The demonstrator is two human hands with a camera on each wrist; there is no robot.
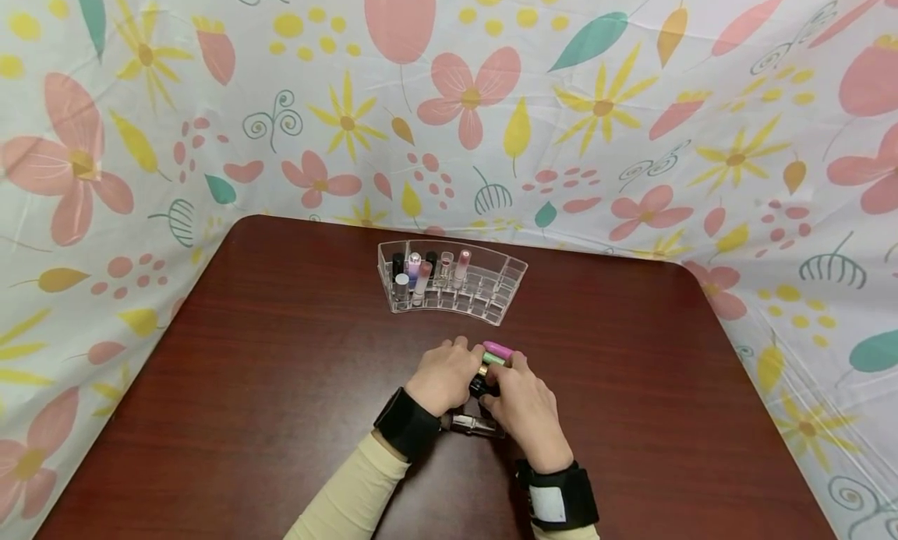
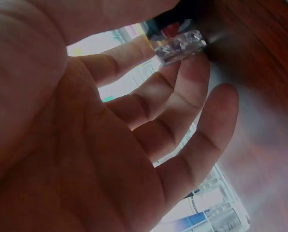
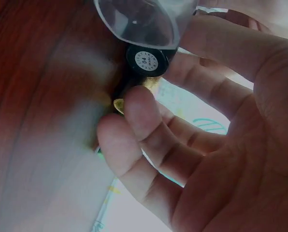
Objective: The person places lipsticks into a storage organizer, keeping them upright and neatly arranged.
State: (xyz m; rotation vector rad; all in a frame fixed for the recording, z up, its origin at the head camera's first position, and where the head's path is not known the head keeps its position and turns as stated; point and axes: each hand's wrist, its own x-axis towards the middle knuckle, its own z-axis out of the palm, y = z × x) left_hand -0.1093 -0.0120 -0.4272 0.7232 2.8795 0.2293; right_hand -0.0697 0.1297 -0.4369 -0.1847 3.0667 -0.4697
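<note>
Both hands meet over a cluster of lipstick tubes near the middle of the table. My left hand point(image 1: 445, 378) curls at the cluster's left side; in the left wrist view, a clear faceted lipstick end point(image 2: 180, 44) with red inside sits between thumb and fingertips. My right hand point(image 1: 528, 407) holds a black lipstick point(image 3: 146, 60), its round base labelled 04, with fingertips against a gold-trimmed tube point(image 3: 118, 105). A clear rounded tube end point(image 3: 144, 26) overlaps it. Beyond the fingers lie a pink tube point(image 1: 498, 349) and a green tube point(image 1: 493, 359). The hands hide part of the cluster.
A clear tiered organizer point(image 1: 512, 279) stands behind the hands, with several lipsticks upright in its left and middle slots. Nearer my body, a dark tube with a silver band point(image 1: 473, 424) lies on the brown table point(image 1: 281, 384). A flowered cloth point(image 1: 449, 174) hangs behind the table.
</note>
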